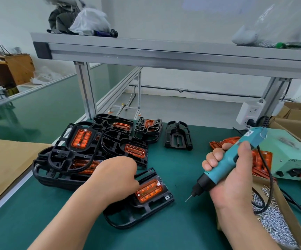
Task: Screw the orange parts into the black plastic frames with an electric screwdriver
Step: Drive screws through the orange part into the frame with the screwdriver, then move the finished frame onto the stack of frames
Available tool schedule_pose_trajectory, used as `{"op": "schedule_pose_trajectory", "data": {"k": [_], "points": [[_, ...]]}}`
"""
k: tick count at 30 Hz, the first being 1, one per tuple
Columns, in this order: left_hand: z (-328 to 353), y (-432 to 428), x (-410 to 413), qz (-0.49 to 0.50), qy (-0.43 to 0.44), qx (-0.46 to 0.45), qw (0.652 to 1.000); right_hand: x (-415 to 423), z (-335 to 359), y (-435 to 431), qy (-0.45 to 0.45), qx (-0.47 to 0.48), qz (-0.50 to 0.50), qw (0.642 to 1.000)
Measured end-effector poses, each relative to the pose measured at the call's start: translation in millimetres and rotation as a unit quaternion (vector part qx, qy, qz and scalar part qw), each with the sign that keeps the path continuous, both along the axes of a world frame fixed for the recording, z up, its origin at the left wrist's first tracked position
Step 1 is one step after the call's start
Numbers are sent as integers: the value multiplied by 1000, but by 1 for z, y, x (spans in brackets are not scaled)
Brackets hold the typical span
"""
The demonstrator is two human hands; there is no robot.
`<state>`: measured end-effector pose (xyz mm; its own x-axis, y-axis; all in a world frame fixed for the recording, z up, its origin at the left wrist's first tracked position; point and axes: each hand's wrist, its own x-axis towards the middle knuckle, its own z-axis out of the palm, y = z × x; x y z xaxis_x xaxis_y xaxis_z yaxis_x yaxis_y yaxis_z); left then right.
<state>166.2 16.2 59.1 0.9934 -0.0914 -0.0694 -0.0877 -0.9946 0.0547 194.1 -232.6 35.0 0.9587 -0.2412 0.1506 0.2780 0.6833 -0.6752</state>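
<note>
Workpiece: black plastic frame (142, 212) with translucent orange rectangular part (149, 191) seated, lower centre of view. Our left hand (117, 177) rests curled on its upper edge; whether it grips, we cannot tell. Our right hand (231, 179) wraps the teal electric screwdriver (226, 164), bit (188, 199) clear at right. Risk: loosely held frame spins under torque; bit slips, scarring orange.

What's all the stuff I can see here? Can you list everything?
front frame: one, black, table front, holding an orange part
frame pile: several, black with orange parts, table left
empty frame: one, black, table back
loose orange parts: several, orange, table right
electric screwdriver: one, teal and black, in the right hand
power box: one, pale green, table right
screws: many, silver, cardboard box at right
left hand: one, grips the front frame
right hand: one, grips the electric screwdriver
</note>
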Motion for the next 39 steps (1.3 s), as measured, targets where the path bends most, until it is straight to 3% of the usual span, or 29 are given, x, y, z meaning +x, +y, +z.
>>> {"op": "schedule_pose_trajectory", "data": {"k": [11,26,34,39], "points": [[-12,-4,6,35,-68,45,996,2,1,-4,0,7,-3,1000],[-27,-15,21,27,-143,-7,989,1,3,-7,4,15,2,1000],[-26,-12,19,10,-117,-15,993,1,3,-8,6,18,2,1000],[-20,-9,17,12,-154,-36,987,2,4,-9,7,23,0,1000]]}}
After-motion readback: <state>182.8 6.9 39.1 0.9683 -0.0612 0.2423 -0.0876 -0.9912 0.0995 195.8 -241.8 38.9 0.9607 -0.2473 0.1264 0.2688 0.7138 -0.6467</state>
